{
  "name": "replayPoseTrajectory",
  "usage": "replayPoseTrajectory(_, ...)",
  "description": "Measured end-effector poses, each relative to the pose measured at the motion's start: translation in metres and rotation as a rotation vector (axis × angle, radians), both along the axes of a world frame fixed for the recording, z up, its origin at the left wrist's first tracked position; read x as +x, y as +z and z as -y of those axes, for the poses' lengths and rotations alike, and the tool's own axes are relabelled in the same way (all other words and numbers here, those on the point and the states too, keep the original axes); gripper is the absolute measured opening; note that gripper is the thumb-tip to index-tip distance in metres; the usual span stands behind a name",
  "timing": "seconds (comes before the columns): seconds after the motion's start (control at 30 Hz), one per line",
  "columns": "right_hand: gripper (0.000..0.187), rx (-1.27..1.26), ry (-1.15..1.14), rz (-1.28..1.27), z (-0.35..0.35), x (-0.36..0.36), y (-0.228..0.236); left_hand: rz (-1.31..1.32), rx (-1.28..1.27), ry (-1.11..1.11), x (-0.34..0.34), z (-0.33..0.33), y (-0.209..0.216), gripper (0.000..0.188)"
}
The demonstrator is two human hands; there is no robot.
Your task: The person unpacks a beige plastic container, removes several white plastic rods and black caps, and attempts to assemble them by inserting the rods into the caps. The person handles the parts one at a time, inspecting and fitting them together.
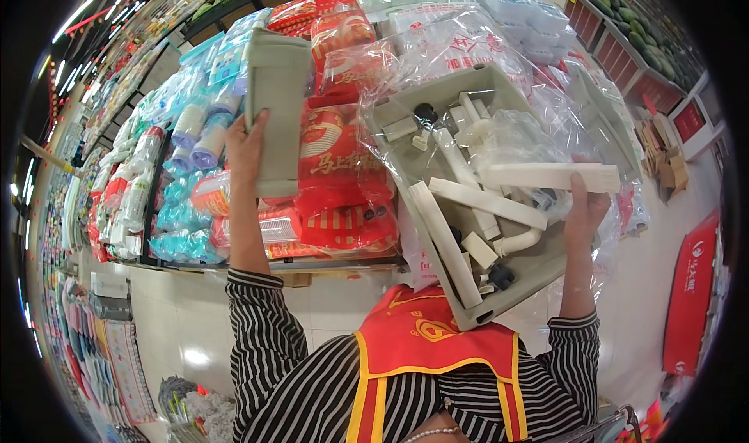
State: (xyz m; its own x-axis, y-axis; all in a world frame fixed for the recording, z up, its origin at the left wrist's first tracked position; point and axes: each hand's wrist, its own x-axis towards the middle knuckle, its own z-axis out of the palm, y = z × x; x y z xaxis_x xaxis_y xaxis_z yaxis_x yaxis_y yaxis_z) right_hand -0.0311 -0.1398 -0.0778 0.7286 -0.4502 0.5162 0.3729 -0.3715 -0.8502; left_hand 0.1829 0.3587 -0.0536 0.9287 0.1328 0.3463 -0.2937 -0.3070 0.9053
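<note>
My left hand (246, 148) grips a flat grey-beige plastic panel (281, 108) by its left edge, holding it upright over the red packages. In my right hand (585, 209) is a white rectangular plastic tube (550, 177), lying across the right side of a grey-beige plastic bin (538, 264). The bin sits tilted in front of me, with transparent plastic wrap around its back. Inside lie several loose white tubes (488, 203), a curved white pipe (519, 242), black castors (501, 276) and a bunched transparent bag (519, 139). Fingertips behind the panel and tube are partly hidden.
Red packages (339, 150) are stacked behind and left of the bin. Teal bags (183, 217) and wrapped rolls (207, 143) fill the left of the display. Another grey-beige panel (597, 115) stands right of the bin. Flattened cardboard (663, 158) leans at the far right.
</note>
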Motion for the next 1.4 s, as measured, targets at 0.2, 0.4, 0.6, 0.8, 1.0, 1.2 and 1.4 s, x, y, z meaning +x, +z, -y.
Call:
replayPoseTrajectory(0.2, 0.026, 0.006, -0.022, 0.138, 0.015, -0.003, -0.01, 0.138, -0.266, 0.15, -0.019, -0.047, 0.016, 0.029)
replayPoseTrajectory(0.4, 0.041, -0.143, 0.035, 0.242, 0.009, 0.006, 0.009, 0.178, -0.412, 0.161, -0.062, -0.086, 0.039, 0.026)
replayPoseTrajectory(0.6, 0.053, -0.053, 0.182, 0.301, 0.017, 0.008, 0.012, 0.241, -0.374, 0.291, -0.132, -0.088, 0.076, 0.025)
replayPoseTrajectory(0.8, 0.05, -0.057, 0.292, 0.382, 0.009, 0.009, 0.023, 0.3, -0.438, 0.479, -0.22, -0.095, 0.086, 0.023)
replayPoseTrajectory(1.0, 0.055, -0.07, 0.396, 0.464, 0.004, -0.002, 0.033, 0.302, -0.389, 0.552, -0.324, -0.084, 0.086, 0.022)
replayPoseTrajectory(1.2, 0.056, -0.155, 0.412, 0.356, 0.02, -0.024, 0.042, 0.207, -0.336, 0.638, -0.398, -0.073, 0.079, 0.022)
replayPoseTrajectory(1.4, 0.063, -0.112, 0.281, 0.244, 0.021, -0.067, 0.051, 0.123, -0.379, 0.64, -0.434, -0.099, 0.065, 0.022)
